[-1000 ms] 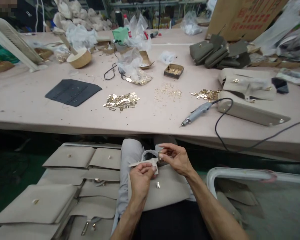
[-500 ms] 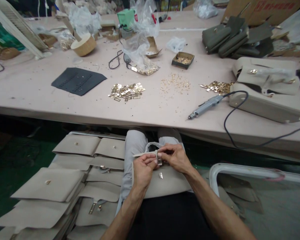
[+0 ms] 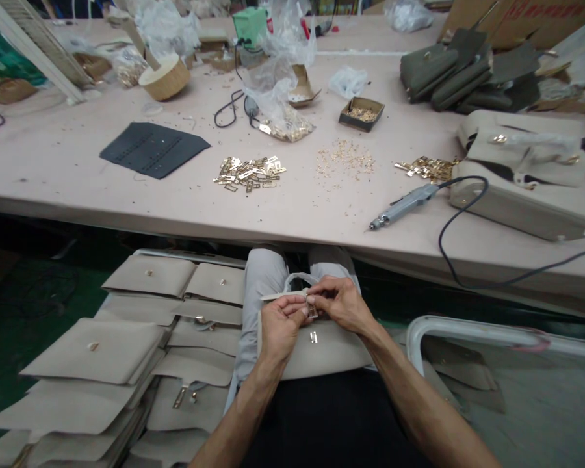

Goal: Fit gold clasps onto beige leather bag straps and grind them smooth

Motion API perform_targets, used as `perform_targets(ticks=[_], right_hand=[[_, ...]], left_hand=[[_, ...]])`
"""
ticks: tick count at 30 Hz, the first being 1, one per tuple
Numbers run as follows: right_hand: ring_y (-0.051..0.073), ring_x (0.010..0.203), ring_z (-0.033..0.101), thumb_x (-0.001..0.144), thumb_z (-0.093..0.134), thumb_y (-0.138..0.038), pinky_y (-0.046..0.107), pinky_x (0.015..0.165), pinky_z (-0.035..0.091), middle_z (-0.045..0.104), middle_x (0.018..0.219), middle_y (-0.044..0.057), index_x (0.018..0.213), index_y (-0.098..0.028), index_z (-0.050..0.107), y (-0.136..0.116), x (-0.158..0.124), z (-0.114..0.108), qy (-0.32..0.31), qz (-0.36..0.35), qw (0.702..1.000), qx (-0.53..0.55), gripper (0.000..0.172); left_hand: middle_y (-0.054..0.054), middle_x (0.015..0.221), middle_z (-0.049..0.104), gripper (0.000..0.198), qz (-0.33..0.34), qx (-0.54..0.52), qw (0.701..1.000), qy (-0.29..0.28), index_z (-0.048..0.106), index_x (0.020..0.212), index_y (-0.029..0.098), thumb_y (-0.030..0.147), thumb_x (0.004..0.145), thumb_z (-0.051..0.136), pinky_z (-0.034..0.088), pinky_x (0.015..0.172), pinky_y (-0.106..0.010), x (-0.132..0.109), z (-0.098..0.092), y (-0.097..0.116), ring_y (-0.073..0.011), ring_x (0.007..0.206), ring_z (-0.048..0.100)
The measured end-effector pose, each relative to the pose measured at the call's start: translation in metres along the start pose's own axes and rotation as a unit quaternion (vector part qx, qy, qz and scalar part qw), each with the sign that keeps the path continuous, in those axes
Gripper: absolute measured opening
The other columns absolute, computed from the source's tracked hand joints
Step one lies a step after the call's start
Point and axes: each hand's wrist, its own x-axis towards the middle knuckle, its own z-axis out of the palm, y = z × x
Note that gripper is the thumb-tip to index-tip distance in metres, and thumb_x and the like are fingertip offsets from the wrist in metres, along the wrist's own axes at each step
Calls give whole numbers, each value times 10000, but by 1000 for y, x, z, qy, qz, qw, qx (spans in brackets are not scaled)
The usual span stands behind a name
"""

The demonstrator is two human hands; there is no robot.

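The left hand (image 3: 279, 324) is keeping its thumb and bent fingers close together, pinching a thin beige leather-like flap (image 3: 277, 297), probably so that its end is not slipping away. The right hand (image 3: 342, 304) is meeting it, with thumb and forefinger narrow around a small shiny rectangular metal frame (image 3: 312, 312). How deep the frame is sitting on the flap I cannot tell, because the fingertips are covering the place.

Both pieces are being held above a beige flat bag body (image 3: 331, 354), which is resting across the lap, perhaps because the legs are giving a steady support. A small silvery metal clasp (image 3: 314, 337) is showing on it, just below the hands.

On the pale cloth-covered table (image 3: 185, 211), a heap of gold metal frames (image 3: 248, 173) and a grey pen-shaped electric screwdriver (image 3: 403, 205) are lying toward the near edge, seemingly for easy reach.
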Motion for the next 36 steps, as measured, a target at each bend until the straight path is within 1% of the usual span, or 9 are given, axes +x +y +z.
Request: perform_targets(ticks=[5, 12, 16, 19, 23, 26, 27, 31, 36], right_hand=[[185, 740, 654, 835, 804, -323, 271, 643, 499, 732, 835, 64, 913, -194, 838, 1, -1, -2, 0, -19, 999, -31, 154], [181, 776, 648, 861, 756, -297, 265, 650, 501, 712, 869, 58, 938, -200, 815, -3, -2, -4, -19, -28, 999, -33, 137], [178, 676, 647, 861, 758, -351, 283, 621, 536, 679, 777, 43, 889, -182, 737, -9, -4, -7, -42, 10, 996, 76, 172], [187, 637, 660, 878, 750, -382, 305, 629, 560, 664, 714, 32, 870, -193, 645, -12, -8, -10, -19, 31, 990, 139, 216], [151, 624, 595, 880, 719, -302, 255, 570, 486, 626, 737, 6, 933, -201, 639, -13, -16, -11, 22, -5, 999, 39, 139], [137, 624, 551, 876, 667, -210, 245, 573, 446, 606, 761, -8, 1117, -203, 681, -15, -22, -11, 17, -44, 998, -48, 241], [138, 630, 547, 873, 656, -189, 248, 582, 438, 609, 761, -5, 1106, -204, 701, -15, -23, -11, 8, -58, 995, -79, 237], [152, 668, 561, 886, 658, -148, 267, 629, 422, 633, 765, 18, 862, -200, 725, -19, -25, -14, -13, -89, 977, -194, 88], [173, 756, 592, 901, 695, -124, 272, 686, 414, 650, 859, 46, 896, -184, 747, -26, -25, -16, -35, -87, 958, -271, 79]], left_hand=[[-131, 828, 811, 441, 5, 7, 1000, 7, 743, 931, 86, 289, 599, 952, 638, 645, -292, 2, -2, -3, -233, 715, 778], [-96, 755, 792, 366, 17, 20, 1000, 12, 726, 897, 93, 238, 609, 898, 606, 605, -265, 0, 0, 0, -197, 647, 744], [-76, 739, 780, 340, 25, 23, 999, 18, 705, 873, 109, 221, 608, 886, 585, 583, -249, 1, 1, -1, -178, 617, 724], [-86, 758, 787, 344, 23, 19, 999, 23, 697, 877, 114, 220, 611, 886, 579, 582, -244, 1, 3, -1, -174, 621, 718], [-92, 782, 795, 339, 26, 18, 999, 21, 697, 898, 113, 232, 640, 882, 582, 609, -245, 1, 4, -2, -160, 626, 712], [-99, 796, 800, 329, 33, 32, 999, 19, 697, 911, 114, 226, 653, 868, 591, 635, -252, 2, 3, -3, -177, 665, 733], [-99, 796, 800, 326, 36, 38, 998, 19, 697, 912, 114, 224, 655, 866, 592, 640, -252, 2, 3, -3, -181, 676, 739], [-79, 771, 790, 310, 47, 60, 997, 21, 700, 909, 115, 217, 658, 850, 583, 629, -234, 4, 1, -5, -166, 660, 729], [-64, 744, 783, 286, 47, 73, 996, 15, 707, 890, 121, 207, 650, 837, 576, 603, -228, 5, -1, -8, -149, 608, 708]])
